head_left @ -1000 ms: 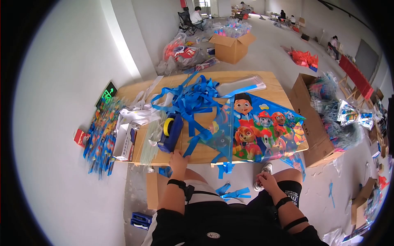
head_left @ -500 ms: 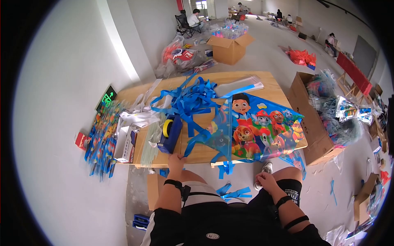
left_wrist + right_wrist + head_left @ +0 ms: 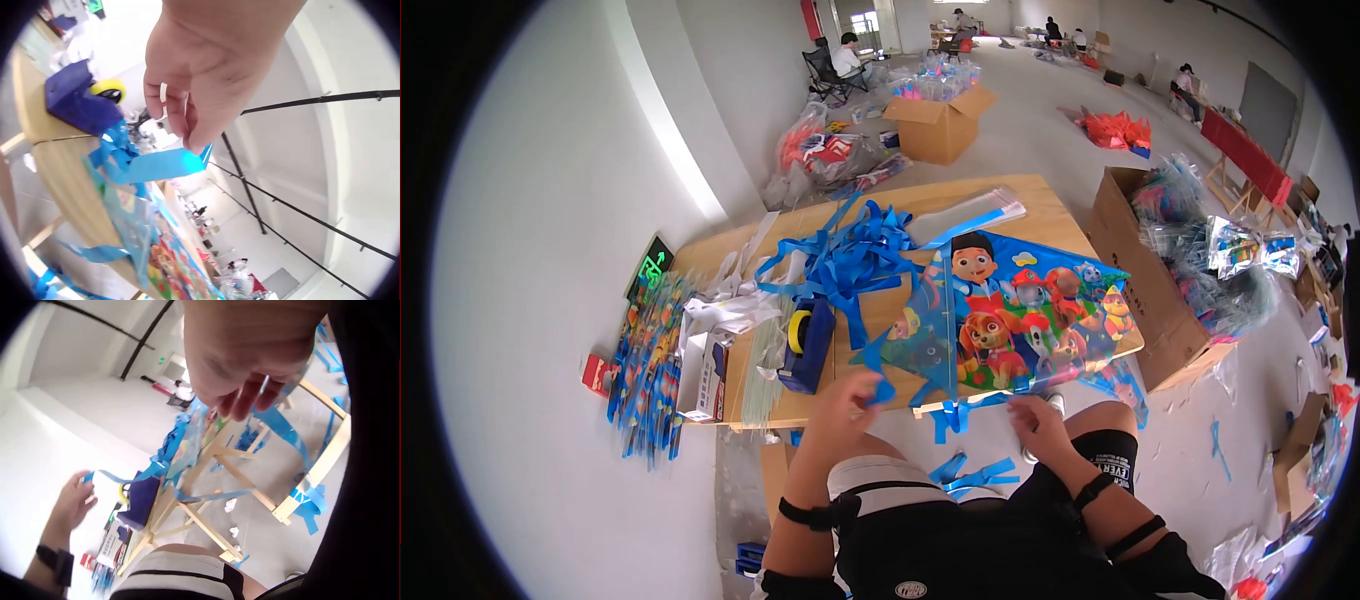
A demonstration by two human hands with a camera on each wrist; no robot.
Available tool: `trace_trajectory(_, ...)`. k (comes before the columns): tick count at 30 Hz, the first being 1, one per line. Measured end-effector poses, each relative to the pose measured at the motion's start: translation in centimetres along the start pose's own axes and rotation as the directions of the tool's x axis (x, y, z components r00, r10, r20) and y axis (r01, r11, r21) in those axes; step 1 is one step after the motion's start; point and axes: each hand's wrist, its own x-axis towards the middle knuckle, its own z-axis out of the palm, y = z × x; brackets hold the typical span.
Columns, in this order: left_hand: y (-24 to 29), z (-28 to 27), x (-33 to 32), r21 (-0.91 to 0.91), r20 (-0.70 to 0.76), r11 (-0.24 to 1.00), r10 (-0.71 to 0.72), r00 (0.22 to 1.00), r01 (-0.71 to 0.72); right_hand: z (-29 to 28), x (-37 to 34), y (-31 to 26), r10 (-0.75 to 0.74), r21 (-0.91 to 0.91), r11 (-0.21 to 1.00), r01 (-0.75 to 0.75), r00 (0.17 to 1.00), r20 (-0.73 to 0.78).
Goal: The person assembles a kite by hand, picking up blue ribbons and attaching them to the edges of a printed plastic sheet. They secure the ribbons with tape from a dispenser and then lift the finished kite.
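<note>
My left hand [image 3: 845, 412] is raised over the table's front edge and pinches the end of a blue ribbon [image 3: 165, 166] between thumb and fingers. The ribbon trails back toward a tangled blue heap [image 3: 865, 240] on the table. Left of it stands a blue tape dispenser [image 3: 808, 348] with a yellow-cored roll. My right hand [image 3: 1040, 425] hovers by the front edge, fingers loosely bent; in the right wrist view a hanging blue strip [image 3: 284, 431] overlaps its fingertips. Between the hands lies a printed cartoon flag sheet [image 3: 1040, 315], partly see-through at its left side.
Clear plastic sleeves [image 3: 970, 215] lie at the table's back. A white box [image 3: 703, 375] and a bundle of colourful strips [image 3: 645, 360] are at the left. A large carton [image 3: 1150, 290] of wrapped goods stands right. Blue scraps [image 3: 975, 470] lie on the floor below.
My left hand has lifted from beside the tape dispenser, moving right with the ribbon end. My right hand has risen from my thigh toward the table edge. The head view has shifted slightly.
</note>
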Motion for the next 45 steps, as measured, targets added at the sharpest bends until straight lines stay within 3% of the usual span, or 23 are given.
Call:
trace_trajectory(1, 2.4, -0.1, 0.1, 0.001, 0.006, 1.000, 0.001, 1.000, -0.001, 0.3, 0.5, -3.1, -0.098, -0.029, 0.995, 0.099, 0.994, 0.053)
trace_trajectory(3, 6.4, 0.0, 0.4, 0.064, 0.316, 0.986, 0.124, 0.941, -0.152, 0.7, 1.4, -9.3, -0.292, -0.074, 0.948, 0.308, 0.940, 0.175)
trace_trajectory(4, 7.6, 0.4, 0.3, 0.065, 0.320, 0.986, 0.126, 0.939, -0.154, 0.9, 1.7, -11.4, -0.384, -0.088, 0.906, 0.415, 0.890, 0.245)
trace_trajectory(5, 8.5, 0.8, 0.1, 0.049, 0.413, 0.983, 0.140, 0.900, -0.176, 1.0, 1.9, -12.7, -0.385, -0.086, 0.906, 0.415, 0.891, 0.241)
trace_trajectory(7, 10.4, 1.2, -0.2, 0.035, 0.504, 0.979, 0.157, 0.849, -0.201, 1.3, 2.3, -14.3, -0.454, 0.144, 0.888, 0.438, 0.774, 0.441)
trace_trajectory(9, 12.0, 1.3, -0.5, -0.063, 0.497, 0.950, 0.295, 0.816, -0.305, 1.9, 2.3, -13.5, -0.433, 0.249, 0.901, 0.355, 0.752, 0.497)
trace_trajectory(11, 11.8, 1.3, -1.0, -0.164, 0.508, 0.964, 0.266, 0.820, -0.211, 2.5, 1.5, -10.5, -0.276, 0.490, 0.866, -0.096, 0.726, 0.630)
trace_trajectory(13, 10.6, 1.5, -1.4, -0.359, 0.605, 0.933, 0.213, 0.767, 0.024, 2.3, 0.7, -10.2, -0.270, 0.511, 0.852, -0.112, 0.743, 0.613)
trace_trajectory(15, 10.8, 0.9, -1.6, -0.383, 0.615, 0.923, 0.225, 0.756, 0.036, 2.0, 0.4, -9.2, -0.292, 0.429, 0.902, -0.054, 0.655, 0.697)
trace_trajectory(17, 11.3, 0.8, -1.5, -0.407, 0.626, 0.912, 0.237, 0.743, 0.052, 1.7, 0.0, -9.4, -0.284, 0.401, 0.915, -0.041, 0.639, 0.714)
trace_trajectory(20, 11.8, 0.9, -1.3, -0.567, 0.623, 0.818, 0.349, 0.700, 0.096, 1.4, -0.2, -11.6, -0.427, 0.468, 0.880, 0.080, 0.564, 0.706)
trace_trajectory(22, 11.9, 0.8, -1.0, -0.641, 0.678, 0.747, 0.443, 0.587, 0.177, 1.8, -0.1, -11.0, -0.433, 0.462, 0.882, 0.095, 0.550, 0.714)
trace_trajectory(25, 11.9, 1.2, -0.7, -0.742, 0.617, 0.643, 0.542, 0.570, 0.192, 2.0, -0.8, -10.5, -0.428, 0.457, 0.886, 0.075, 0.510, 0.746)
trace_trajectory(30, 11.1, 1.7, -0.7, -0.699, 0.633, 0.691, 0.477, 0.610, 0.185, 0.9, -1.6, -13.0, -0.391, 0.437, 0.899, 0.038, 0.518, 0.760)
trace_trajectory(33, 10.8, 2.3, -1.1, -0.701, 0.584, 0.687, 0.397, 0.708, 0.193, 0.4, -1.7, -13.0, -0.467, 0.513, 0.855, 0.078, 0.545, 0.696)
trace_trajectory(35, 10.1, 2.8, -1.5, -0.696, 0.566, 0.677, 0.311, 0.764, 0.240, 0.7, -2.0, -11.2, -0.343, 0.463, 0.885, -0.039, 0.618, 0.708)
trace_trajectory(36, 9.5, 3.4, -1.7, -0.701, 0.507, 0.671, 0.233, 0.830, 0.240, 0.4, -2.0, -12.7, -0.344, 0.445, 0.894, 0.055, 0.722, 0.600)
trace_trajectory(37, 8.9, 4.0, -1.7, -0.706, 0.441, 0.666, 0.151, 0.885, 0.239, -0.1, -2.1, -13.3, -0.344, 0.445, 0.894, 0.054, 0.721, 0.601)
trace_trajectory(40, 5.4, 7.4, -1.9, -0.740, 0.447, 0.618, 0.154, 0.881, 0.267, -2.7, -2.1, -14.9, -0.247, 0.336, 0.934, 0.126, 0.904, 0.350)
trace_trajectory(42, 3.2, 9.8, -2.9, -0.677, 0.455, 0.695, 0.136, 0.880, 0.243, -5.0, -2.7, -15.4, -0.175, 0.578, 0.815, 0.045, 0.969, 0.171)
trace_trajectory(43, 1.3, 11.5, -3.7, -0.677, 0.455, 0.694, 0.135, 0.880, 0.243, -6.6, -2.7, -16.6, -0.191, 0.586, 0.799, 0.131, 0.981, 0.041)
trace_trajectory(44, -0.9, 13.3, -4.7, -0.601, 0.531, 0.749, 0.113, 0.840, 0.279, -9.0, -2.6, -15.8, -0.239, 0.440, 0.867, 0.233, 0.970, -0.042)
trace_trajectory(45, -2.5, 14.8, -5.3, -0.519, 0.600, 0.798, 0.086, 0.795, 0.306, -9.7, -2.3, -16.4, -0.292, 0.494, 0.772, 0.400, 0.914, -0.283)
